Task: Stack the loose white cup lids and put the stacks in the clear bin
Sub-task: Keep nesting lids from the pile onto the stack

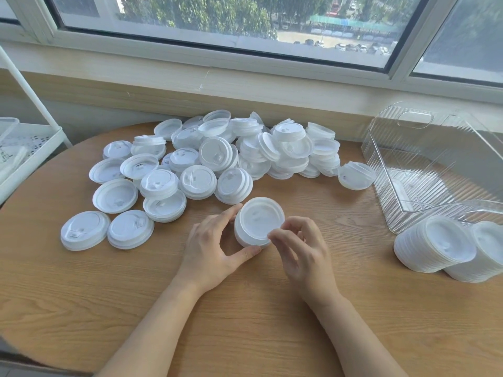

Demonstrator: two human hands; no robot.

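Table: a round wooden table (245, 308) with light grain fills the near part of the view; both bare forearms reach in across it from the near edge.
Left hand: the left hand (209, 246) grasps a short stack of lids (258, 223), thumb curled under its near side and forefinger stretched along its far left rim.
Right hand: the right hand (302, 248) has its fingers bent, and the fingertips (273, 236) pinch the near right rim of the same stack.
Held stack: white, tilted so that its hollow side faces the camera, in the middle of the table between the two hands.
Finished stacks: two taller stacks (435, 244) lie on their sides at the right, touching each other, just in front of the bin and outside it.
Clear bin: a ribbed clear bin (392, 170) with a handle cut-out stands at the far right of the table; I cannot tell what, if anything, lies in it.
Loose lids: a heap of loose lids (217, 159) spreads over the far left and middle of the table, some dome up, some hollow up; one lid (355, 175) rests just beside the bin's left wall.
Shelf: a white shelf unit (24, 148) stands off the left edge.
Window: a window (245, 31) runs along the far wall above a pale sill, with trees and parked cars outside.
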